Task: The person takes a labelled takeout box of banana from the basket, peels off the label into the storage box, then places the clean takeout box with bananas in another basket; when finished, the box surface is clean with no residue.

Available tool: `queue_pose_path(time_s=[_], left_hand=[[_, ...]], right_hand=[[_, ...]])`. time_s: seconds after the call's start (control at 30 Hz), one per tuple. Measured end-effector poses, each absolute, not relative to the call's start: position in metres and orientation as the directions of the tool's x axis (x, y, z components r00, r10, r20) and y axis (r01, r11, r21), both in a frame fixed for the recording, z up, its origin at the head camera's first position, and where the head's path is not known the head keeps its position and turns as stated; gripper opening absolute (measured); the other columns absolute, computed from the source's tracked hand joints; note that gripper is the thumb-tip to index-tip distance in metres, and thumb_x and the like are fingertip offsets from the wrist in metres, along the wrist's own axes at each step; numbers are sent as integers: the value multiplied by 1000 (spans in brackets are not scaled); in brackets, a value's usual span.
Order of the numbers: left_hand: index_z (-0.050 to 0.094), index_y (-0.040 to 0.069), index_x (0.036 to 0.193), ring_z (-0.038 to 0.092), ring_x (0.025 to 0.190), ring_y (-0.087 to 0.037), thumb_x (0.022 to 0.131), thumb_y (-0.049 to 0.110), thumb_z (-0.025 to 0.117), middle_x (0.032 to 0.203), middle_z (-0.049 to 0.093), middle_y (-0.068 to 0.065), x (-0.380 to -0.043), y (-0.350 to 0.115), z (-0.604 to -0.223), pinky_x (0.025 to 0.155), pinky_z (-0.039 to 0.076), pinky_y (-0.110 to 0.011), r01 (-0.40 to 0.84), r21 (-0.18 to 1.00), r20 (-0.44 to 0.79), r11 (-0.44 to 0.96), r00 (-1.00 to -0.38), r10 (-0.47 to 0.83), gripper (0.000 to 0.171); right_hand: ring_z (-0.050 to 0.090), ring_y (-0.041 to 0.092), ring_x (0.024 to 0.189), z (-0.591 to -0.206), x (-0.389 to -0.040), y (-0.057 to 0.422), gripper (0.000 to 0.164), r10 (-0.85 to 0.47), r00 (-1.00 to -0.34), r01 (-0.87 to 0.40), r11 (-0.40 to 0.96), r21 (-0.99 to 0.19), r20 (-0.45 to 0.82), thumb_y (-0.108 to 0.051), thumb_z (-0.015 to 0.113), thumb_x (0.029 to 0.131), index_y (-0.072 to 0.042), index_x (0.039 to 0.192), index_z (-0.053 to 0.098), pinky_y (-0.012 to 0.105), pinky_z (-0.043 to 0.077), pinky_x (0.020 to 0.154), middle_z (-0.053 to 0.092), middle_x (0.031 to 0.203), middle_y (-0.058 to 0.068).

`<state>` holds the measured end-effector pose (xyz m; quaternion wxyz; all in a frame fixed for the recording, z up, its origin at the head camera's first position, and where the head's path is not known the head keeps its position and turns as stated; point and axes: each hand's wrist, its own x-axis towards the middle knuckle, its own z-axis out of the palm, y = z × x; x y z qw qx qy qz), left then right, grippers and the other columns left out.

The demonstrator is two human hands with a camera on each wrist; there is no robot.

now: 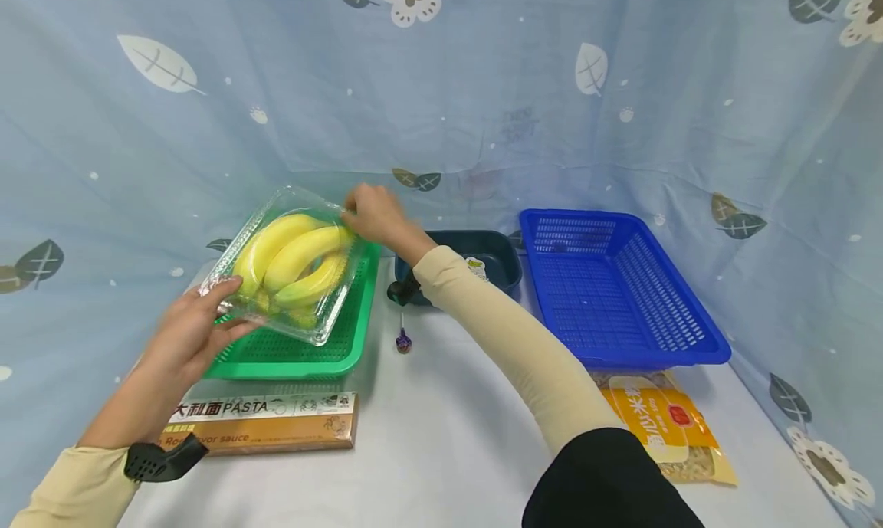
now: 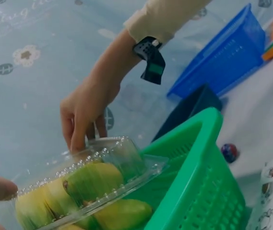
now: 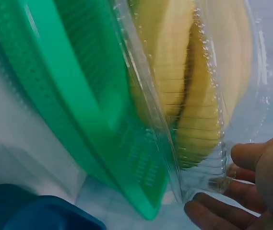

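A clear plastic clamshell box (image 1: 329, 319) with several yellow bananas (image 1: 297, 256) inside is held tilted above the green basket (image 1: 359, 336). My left hand (image 1: 182, 332) grips its near left edge, thumb on top and fingers beneath. At the far right corner my right hand (image 1: 378, 215) pinches the box; the right wrist view shows that hand's thumb and fingers (image 3: 244, 196) around the corner. In the left wrist view the right hand (image 2: 88, 110) reaches down onto the box from above, and the bananas (image 2: 95, 182) show green ends.
Right of the green basket stands a dark teal bin (image 1: 507, 264), partly behind the right arm. A blue basket (image 1: 600, 290) is farther right, with an orange-yellow grain bag (image 1: 672, 428) before it. A purple-wrapped lollipop (image 1: 403, 342) and a pasta box (image 1: 276, 428) lie in front.
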<state>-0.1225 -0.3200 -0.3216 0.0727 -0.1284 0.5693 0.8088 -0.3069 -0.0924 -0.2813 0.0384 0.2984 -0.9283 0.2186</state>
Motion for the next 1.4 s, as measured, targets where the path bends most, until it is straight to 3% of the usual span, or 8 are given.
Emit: queue_pose_path(time_s=[0.17,0.3,0.47,0.7,0.87,1.03,1.2,1.4], left_hand=[[-35,28,147,-17,146,-39,105,33,49,152,-45,-4,-126,-320,-322,108,40,-36,-321,886,-350,-333,-936,-28,94],[-27,32,151,-24,146,-31,105,33,48,153,-44,-10,-130,-318,-324,111,39,-36,-389,842,-425,-373,-905,-16,88],[-25,38,152,-24,147,-27,105,31,48,155,-41,-3,-137,-313,-326,111,39,-38,-419,815,-464,-400,-886,-17,86],[-27,40,150,-29,145,-24,107,29,44,153,-45,1,-147,-308,-333,108,43,-38,-455,768,-517,-451,-856,-17,84],[-28,37,151,-27,146,-25,107,27,41,153,-45,1,-155,-304,-336,107,43,-37,-472,756,-542,-454,-840,-28,83],[-29,34,151,-25,146,-27,107,27,41,153,-45,2,-159,-301,-338,108,42,-37,-490,741,-559,-459,-829,-18,83],[-41,35,143,-32,142,-33,107,26,43,150,-48,-6,-157,-302,-341,115,30,-50,-504,758,-561,-414,-828,-17,91],[-47,32,138,-32,138,-48,107,35,43,143,-51,-21,-153,-311,-339,118,12,-57,-525,801,-536,-288,-843,46,96]], right_hand=[[39,10,49,-295,-311,-104,25,-519,-836,-546,750,-374,180,-24,56,104,-13,88,73,23,37,48,53,65,-2],[37,12,55,-303,-311,-110,21,-501,-852,-522,785,-335,152,-17,53,104,-11,87,62,24,36,51,44,68,0],[50,14,68,-310,-307,-113,11,-518,-848,-528,811,-253,109,-17,55,102,-11,105,63,26,44,57,55,83,1],[35,13,55,-313,-302,-104,19,-589,-806,-586,775,-237,64,-22,55,102,-10,88,59,24,36,51,48,74,5],[48,10,55,-303,-290,-83,37,-620,-778,-612,707,-355,104,-28,56,104,-5,132,61,25,44,59,63,124,11],[48,15,47,-285,-275,-53,45,-653,-739,-656,640,-400,168,-27,57,103,-4,142,54,28,48,61,66,123,13],[68,19,84,-274,-261,-24,40,-669,-698,-709,594,-381,257,-24,60,102,-3,136,59,28,53,86,63,132,12],[62,25,117,-265,-240,16,40,-647,-692,-718,568,-403,321,-25,61,101,-3,135,60,34,53,92,63,133,12]])
